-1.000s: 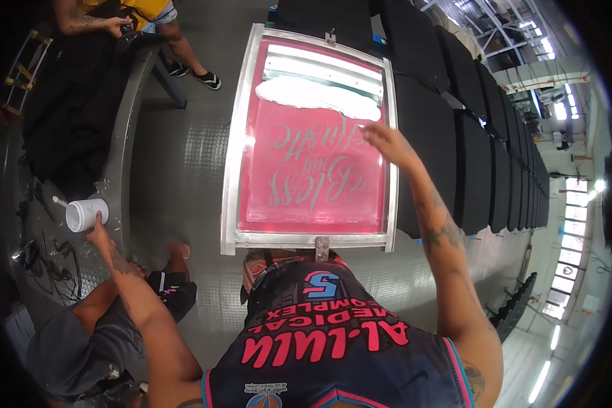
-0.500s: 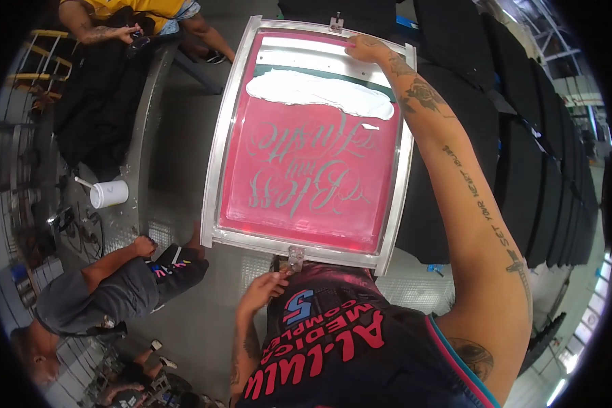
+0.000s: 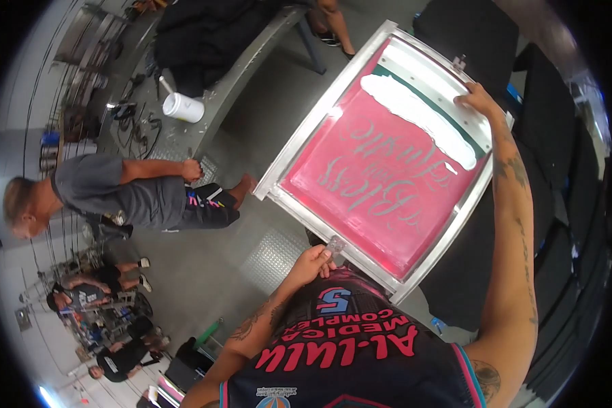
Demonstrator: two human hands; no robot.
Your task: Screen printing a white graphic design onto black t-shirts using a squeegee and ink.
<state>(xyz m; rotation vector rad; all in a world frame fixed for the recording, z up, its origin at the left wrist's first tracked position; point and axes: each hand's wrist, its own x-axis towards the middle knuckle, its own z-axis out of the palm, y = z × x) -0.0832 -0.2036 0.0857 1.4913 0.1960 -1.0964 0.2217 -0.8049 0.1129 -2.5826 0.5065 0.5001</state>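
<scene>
In the middle of the view, tilted across the press, lies the printing screen [image 3: 387, 170], a metal-framed rectangle with pink mesh, pale mirrored lettering and a thick white band of ink [image 3: 418, 119] across its far end. The person's right hand [image 3: 479, 102] rests on the far frame rail beside the ink, fingers curled over the edge. The left hand [image 3: 313, 262] is closed around the small clamp knob [image 3: 335, 243] at the middle of the near rail, just in front of the person's dark printed jersey [image 3: 347, 347]. Black platens [image 3: 557, 204] fan out under and to the right of the screen. To the left, a grey metal table [image 3: 238, 75] carries a white cup [image 3: 182, 107], cables and a heap of dark cloth. A person in a grey shirt [image 3: 115, 194] bends beside that table, one hand on its edge. The floor [image 3: 204, 265] is smooth grey with a patch of tread plate. Further people stand by equipment at the lower left.
</scene>
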